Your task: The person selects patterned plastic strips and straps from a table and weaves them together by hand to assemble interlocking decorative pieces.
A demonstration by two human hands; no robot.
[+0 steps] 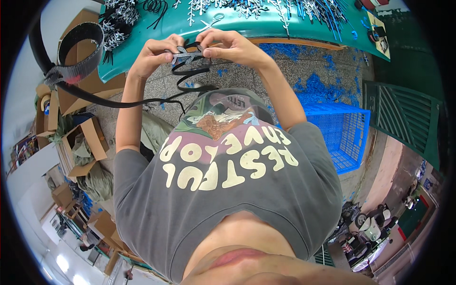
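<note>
My left hand (160,53) and my right hand (227,48) are raised side by side at the near edge of the green table, fingers pinched. Between them they grip a black strap with a glittering silver, looped ornament (190,55), one hand on each end of the ornament. The strap's loose black length (191,72) dangles below in springy coils, down to the front of my shirt. On the table just beyond the hands lie scissors (212,20). The fingertips partly cover the strap's ends, so the exact grip is hidden.
More silver-ornamented black straps (247,7) and blue straps (332,21) lie along the green table (183,26). A blue plastic crate (349,137) stands right, near blue scraps (320,88) on the floor. Cardboard boxes (90,140) sit left, where a black looped band (97,38) crosses the view.
</note>
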